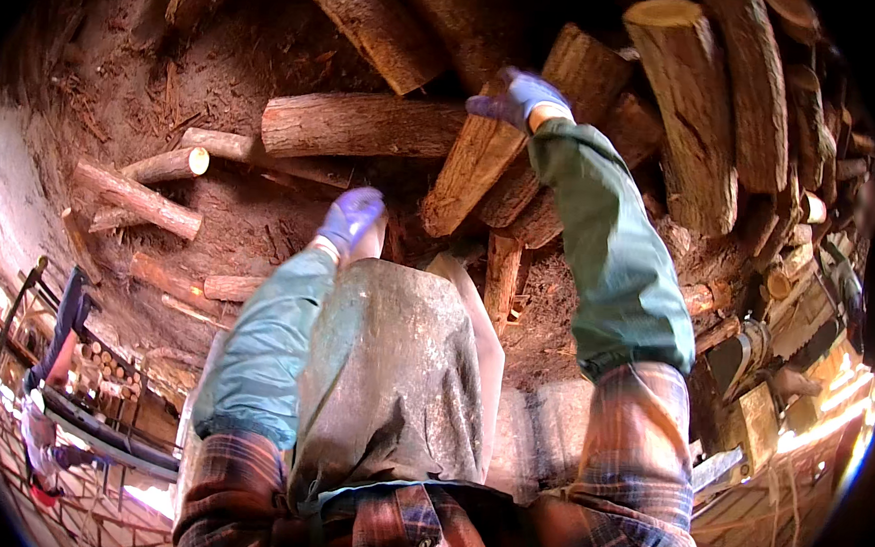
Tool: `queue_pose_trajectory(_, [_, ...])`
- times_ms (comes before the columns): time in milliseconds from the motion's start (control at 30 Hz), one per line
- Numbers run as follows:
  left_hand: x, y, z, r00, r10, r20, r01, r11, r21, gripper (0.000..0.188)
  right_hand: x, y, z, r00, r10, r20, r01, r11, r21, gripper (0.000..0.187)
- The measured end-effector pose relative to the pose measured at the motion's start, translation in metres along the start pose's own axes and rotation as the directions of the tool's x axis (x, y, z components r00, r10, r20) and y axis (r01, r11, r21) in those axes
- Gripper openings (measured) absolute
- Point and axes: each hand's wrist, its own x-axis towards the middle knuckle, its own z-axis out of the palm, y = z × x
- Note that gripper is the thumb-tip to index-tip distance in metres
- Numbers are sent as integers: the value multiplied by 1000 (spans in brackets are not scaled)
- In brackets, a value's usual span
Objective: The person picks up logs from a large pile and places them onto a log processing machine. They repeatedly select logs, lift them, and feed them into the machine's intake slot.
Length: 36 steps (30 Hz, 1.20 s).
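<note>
My left hand (pixel 353 218), in a purple glove, is beside my knee at the top of a stained grey apron (pixel 387 356). Its fingers look loosely stretched, with nothing visible in them. Farther out, my right hand (pixel 524 98), gloved the same, reaches over the upper end of a split log (pixel 474 175). Thumb and fingers are spread there; whether they press on the wood is hard to tell. A thick reddish log (pixel 361 126) lies crosswise just left of that hand. Teal sleeve covers (pixel 619 255) wrap both my forearms.
Large logs (pixel 688 108) are heaped at the far right. Thinner logs (pixel 141 200) lie scattered on bark-strewn dirt (pixel 242 36) to the left. Another person (pixel 43 420) stands at the far left beside a dark metal frame (pixel 107 434). A saw-like toothed blade (pixel 809 341) is at the right.
</note>
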Motion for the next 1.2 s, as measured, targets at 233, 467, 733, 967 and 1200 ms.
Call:
queue_pose_trajectory(233, [-96,43,125,883,-449,138,466,875,-128,50,-135,7,59,985,23,-172,8,985,173,69])
queue_pose_trajectory(467, [-155,20,251,664,-583,468,739,416,-530,54,-292,81,209,839,275,-470,-19,877,480,77])
queue_pose_trajectory(733, [-272,55,306,587,-563,581,697,717,-9,34,-452,216,192,758,244,-605,49,903,426,78])
queue_pose_trajectory(967, [-114,-27,139,966,-62,252,42,996,83,29,-358,249,170,428,238,-872,-16,966,256,52])
queue_pose_trajectory(1200, [40,35,-135,810,121,-574,-233,964,-127,23,-69,84,261,877,333,-348,203,400,894,65])
